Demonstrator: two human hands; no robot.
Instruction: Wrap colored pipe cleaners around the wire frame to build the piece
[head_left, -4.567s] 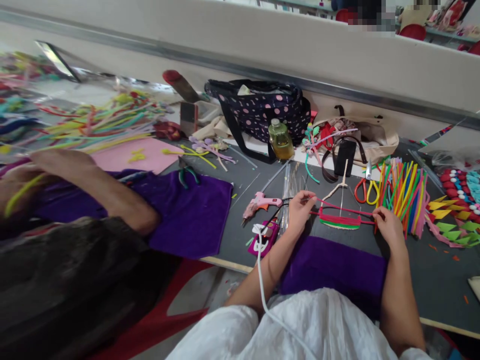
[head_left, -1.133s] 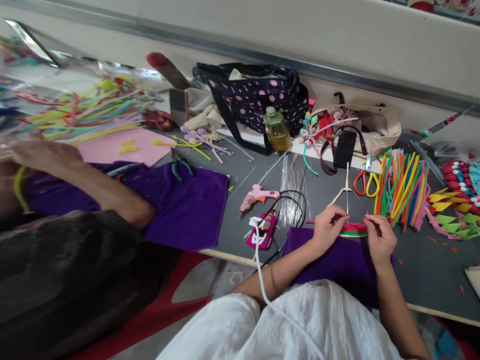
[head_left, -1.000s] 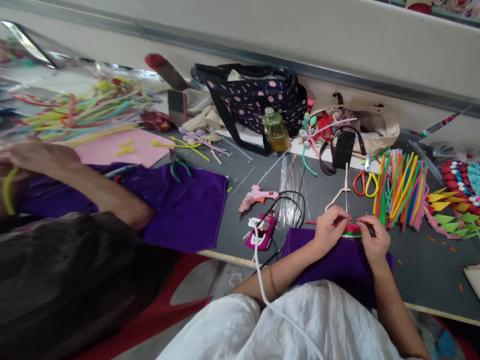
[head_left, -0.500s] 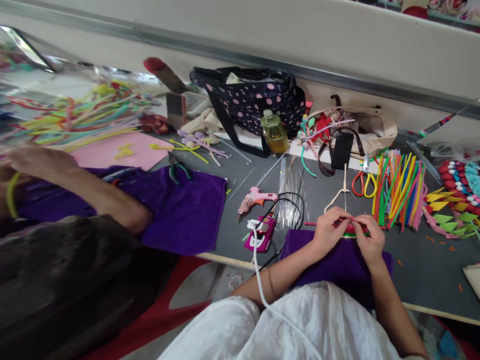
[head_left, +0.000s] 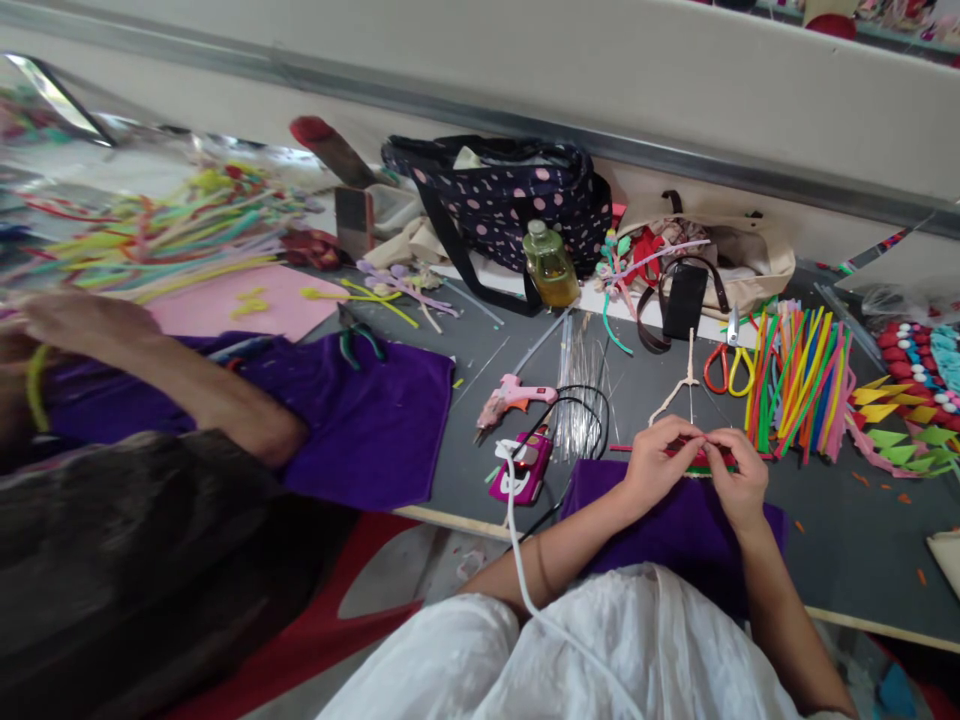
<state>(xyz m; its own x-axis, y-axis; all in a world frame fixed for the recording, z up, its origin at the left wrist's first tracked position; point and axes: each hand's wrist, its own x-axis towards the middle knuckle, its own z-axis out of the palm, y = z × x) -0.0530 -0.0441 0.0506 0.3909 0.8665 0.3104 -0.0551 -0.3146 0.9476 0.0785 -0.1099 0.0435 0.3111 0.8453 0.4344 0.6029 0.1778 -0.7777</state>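
My left hand [head_left: 658, 462] and my right hand [head_left: 736, 476] meet fingertip to fingertip over the grey table [head_left: 847, 530]. Both pinch a red pipe cleaner [head_left: 624, 448] whose end sticks out to the left. It lies against a small red, white and green wound piece [head_left: 705, 464] on a thin wire frame [head_left: 684, 384]. The hands hover at the far edge of a purple cloth [head_left: 675, 530] in front of me.
A bundle of coloured pipe cleaners [head_left: 802, 382] and scissors [head_left: 724, 366] lie right of my hands. A pink glue gun [head_left: 513, 396], a power strip [head_left: 522, 468] and thin wires [head_left: 579, 390] sit left. Bags [head_left: 510, 200] line the wall. Another person's arm [head_left: 172, 372] rests on a second purple cloth [head_left: 375, 410].
My hands have drawn together, from holding the red pipe cleaner stretched wide to pinching it close over the wound piece. The other person's arm has barely shifted.
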